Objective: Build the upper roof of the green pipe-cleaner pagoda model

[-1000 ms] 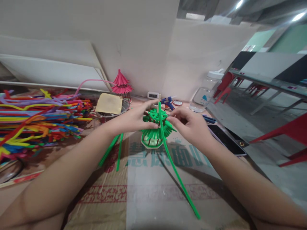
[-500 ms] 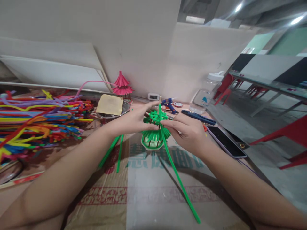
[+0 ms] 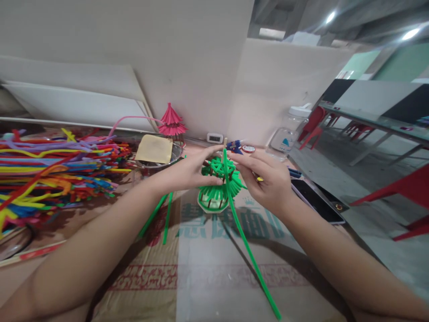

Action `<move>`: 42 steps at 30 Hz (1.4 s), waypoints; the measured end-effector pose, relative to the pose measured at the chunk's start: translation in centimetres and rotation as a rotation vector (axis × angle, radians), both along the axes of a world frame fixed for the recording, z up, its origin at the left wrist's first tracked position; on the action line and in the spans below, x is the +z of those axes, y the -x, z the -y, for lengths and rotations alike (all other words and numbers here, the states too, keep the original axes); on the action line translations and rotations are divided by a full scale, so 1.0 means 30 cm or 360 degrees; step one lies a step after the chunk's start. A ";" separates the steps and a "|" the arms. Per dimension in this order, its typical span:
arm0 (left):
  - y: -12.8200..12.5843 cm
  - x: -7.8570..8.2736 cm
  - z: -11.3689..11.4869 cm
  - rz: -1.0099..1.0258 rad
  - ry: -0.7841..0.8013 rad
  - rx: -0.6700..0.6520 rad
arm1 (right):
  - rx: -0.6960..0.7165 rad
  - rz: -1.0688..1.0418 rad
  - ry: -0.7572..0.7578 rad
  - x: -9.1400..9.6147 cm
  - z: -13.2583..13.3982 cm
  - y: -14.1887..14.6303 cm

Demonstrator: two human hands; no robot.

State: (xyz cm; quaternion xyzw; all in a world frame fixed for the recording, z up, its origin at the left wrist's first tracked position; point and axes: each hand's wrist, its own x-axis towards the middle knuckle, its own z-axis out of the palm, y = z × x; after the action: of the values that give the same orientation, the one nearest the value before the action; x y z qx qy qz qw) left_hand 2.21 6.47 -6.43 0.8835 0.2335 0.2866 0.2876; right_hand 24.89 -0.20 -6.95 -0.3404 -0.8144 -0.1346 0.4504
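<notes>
A small green pavilion model (image 3: 214, 190) made of pipe cleaners stands upright on a pale octagonal base, with brown posts under its tiered roof. My left hand (image 3: 192, 172) curves around its upper left side, thumb in front and fingers behind. From a thin stick at the model's top, a long green pipe cleaner (image 3: 246, 243) slants down toward the table's front. My right hand (image 3: 268, 176) has its fingertips pressed together at the upper end of that pipe cleaner, beside the stick. A small yellow bit shows at the right hand's fingers; I cannot make it out.
Many coloured pipe cleaners (image 3: 60, 165) are heaped on the left. Behind are a bowl under a yellow square (image 3: 154, 149), a pink pavilion model (image 3: 171, 120), a small digital clock (image 3: 214, 137) and a blue glue gun (image 3: 234, 146). A clear bottle (image 3: 284, 134) and phone (image 3: 315, 200) are on the right.
My right hand has moved up along the green pipe cleaner, from beside the roof to near its upper end. My left hand stays around the model. The view has tilted slightly.
</notes>
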 end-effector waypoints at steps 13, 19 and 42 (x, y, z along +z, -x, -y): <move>-0.002 -0.001 -0.003 -0.0098 -0.0081 0.0052 | -0.0038 0.0032 -0.0184 -0.009 -0.049 0.028; -0.009 0.008 -0.001 -0.0134 -0.0166 0.0041 | -0.0036 0.0041 -0.0135 -0.011 -0.050 0.030; -0.004 0.021 0.006 -0.0166 -0.0339 -0.0058 | 0.0103 -0.0177 -0.0012 -0.004 -0.042 0.032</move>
State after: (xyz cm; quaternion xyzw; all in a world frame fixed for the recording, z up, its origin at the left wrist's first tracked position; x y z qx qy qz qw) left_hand 2.34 6.30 -5.81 0.9269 0.2004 0.2582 0.1846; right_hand 23.93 1.06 -7.08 -0.3190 -0.7982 -0.1038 0.5004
